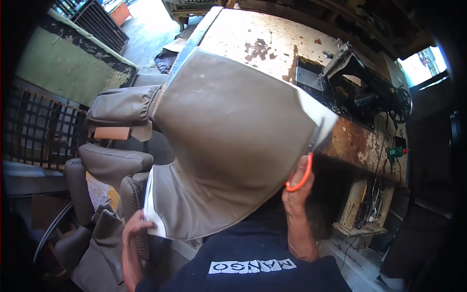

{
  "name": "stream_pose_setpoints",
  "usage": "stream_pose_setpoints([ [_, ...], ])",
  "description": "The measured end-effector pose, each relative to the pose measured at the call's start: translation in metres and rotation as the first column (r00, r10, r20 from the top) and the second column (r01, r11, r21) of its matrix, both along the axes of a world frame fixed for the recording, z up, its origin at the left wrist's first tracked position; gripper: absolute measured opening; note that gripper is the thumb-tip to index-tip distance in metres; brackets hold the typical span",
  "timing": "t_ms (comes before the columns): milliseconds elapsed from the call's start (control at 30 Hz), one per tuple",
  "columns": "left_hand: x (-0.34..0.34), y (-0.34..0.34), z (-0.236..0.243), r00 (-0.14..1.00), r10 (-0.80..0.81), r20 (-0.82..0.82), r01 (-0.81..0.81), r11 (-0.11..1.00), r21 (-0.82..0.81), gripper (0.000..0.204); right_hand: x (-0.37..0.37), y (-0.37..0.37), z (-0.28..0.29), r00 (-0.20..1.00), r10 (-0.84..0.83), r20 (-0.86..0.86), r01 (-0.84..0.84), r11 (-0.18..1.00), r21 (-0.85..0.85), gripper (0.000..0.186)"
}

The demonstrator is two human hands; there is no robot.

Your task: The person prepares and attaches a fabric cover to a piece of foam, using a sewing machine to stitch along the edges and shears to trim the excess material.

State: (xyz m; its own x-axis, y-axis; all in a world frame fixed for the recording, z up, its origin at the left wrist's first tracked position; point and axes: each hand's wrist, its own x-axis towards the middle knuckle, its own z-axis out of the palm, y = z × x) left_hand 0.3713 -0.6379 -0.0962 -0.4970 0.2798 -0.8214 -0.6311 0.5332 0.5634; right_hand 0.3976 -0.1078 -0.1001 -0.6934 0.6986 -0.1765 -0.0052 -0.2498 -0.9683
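A large brown-grey piece of leatherette (pixel 233 112) with white backing at its corners spreads over my lap and up onto the worn table. My left hand (pixel 137 225) pinches its white lower left corner. In my right hand (pixel 297 187) is a pair of scissors (pixel 307 175) with orange handles. The blades reach up along the sheet's right edge, beside the white corner (pixel 316 114); whether they are parted is too blurred to tell. My right fingers are partly hidden behind the handles and the sheet.
A black sewing machine (pixel 369 82) is set in the table (pixel 228 29) at the back right, with a green bottle (pixel 396 152) near the edge. An open drawer (pixel 357 209) hangs below. Brown upholstered seat parts (pixel 114 163) crowd the left, before a slatted frame (pixel 44 124).
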Motion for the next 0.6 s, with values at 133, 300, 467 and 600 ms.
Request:
stream_pose_setpoints([
  [133,-0.032,0.051,0.066,0.663,0.598,-0.450,-0.459,0.800,0.387,0.054,0.031,0.040,0.011,0.983,-0.183,-0.001,0.182,0.979,0.094,0.063],
  [300,-0.056,0.049,0.129,0.074,0.690,-0.720,-0.392,0.684,0.615,0.046,0.058,0.044,0.023,0.884,-0.426,0.190,0.398,0.902,0.167,0.064],
  [467,-0.109,0.011,0.191,-0.226,0.537,-0.812,-0.476,0.667,0.574,0.045,0.067,0.015,-0.005,0.973,-0.167,0.162,0.151,0.983,0.105,0.052],
  [600,-0.178,-0.035,0.227,-0.187,0.287,-0.940,-0.653,0.678,0.337,0.044,0.053,-0.020,-0.008,0.997,-0.072,0.031,0.076,0.986,-0.148,0.041],
])
